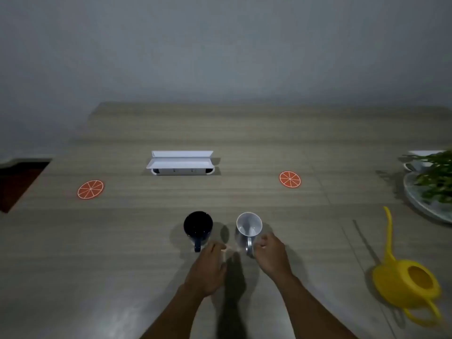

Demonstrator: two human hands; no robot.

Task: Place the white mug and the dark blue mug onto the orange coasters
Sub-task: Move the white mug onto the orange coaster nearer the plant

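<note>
Table [244, 133]: pale wood grain, runs back to a grey wall.
White box [180, 163]: the landmark, at the table's middle, lid flipped open toward the wall.
Left coaster [90, 189]: orange-slice disc, flat on the table, left of the box and a little nearer the person; bare.
Right coaster [290, 179]: same kind of disc, right of the box and slightly nearer; bare.
Blue mug [198, 225]: upright, in front of the box toward the person, handle pointing at the person; on bare wood, well apart from both coasters.
White mug [249, 226]: upright, just right of the blue mug, in front of the box's right end, handle also toward the person; on bare wood.
Left hand [208, 267]: loosely curled, fingertips beside the blue mug's handle; grips nothing, contact cannot be told.
Right hand [272, 255]: fingers curled next to the white mug's handle; whether they pinch it cannot be told.
Watering can [406, 285]: yellow, far right of the box, near the person.
Plant [435, 177]: green leaves on a round tray, far right of the box.
</note>
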